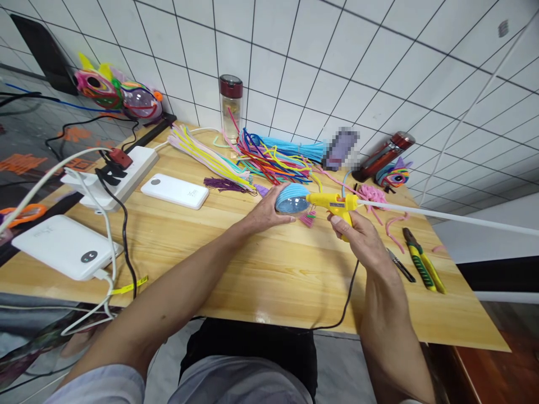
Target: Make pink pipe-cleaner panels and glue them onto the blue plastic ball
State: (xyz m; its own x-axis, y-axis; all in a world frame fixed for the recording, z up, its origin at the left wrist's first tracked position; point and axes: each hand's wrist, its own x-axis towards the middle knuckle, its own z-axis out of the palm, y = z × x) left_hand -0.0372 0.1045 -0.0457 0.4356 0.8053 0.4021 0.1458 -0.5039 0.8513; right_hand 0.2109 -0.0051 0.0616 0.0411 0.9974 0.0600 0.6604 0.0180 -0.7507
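In my left hand (pixel 272 212) is a clear rounded ball (pixel 293 203), its upper part covered with light blue strips. My right hand (pixel 357 231) grips a yellow glue gun (pixel 337 203) with a long white glue stick (pixel 446 215) running out of its back to the right. The gun's nozzle points left and meets, or nearly meets, the ball's right side. A purple piece (pixel 261 191) shows just left of the ball, partly behind my left fingers. Beneath the nozzle lies a small pink and green bit (pixel 309 219).
Behind the ball lie colourful pipe cleaners (pixel 273 157), a glass bottle (pixel 231 106) and a dark red flask (pixel 385 155). Pliers (pixel 423 261) and a cutter (pixel 401 265) lie right. Power banks (pixel 174 191) and a power strip (pixel 122 177) are left. A black cord hangs below the gun.
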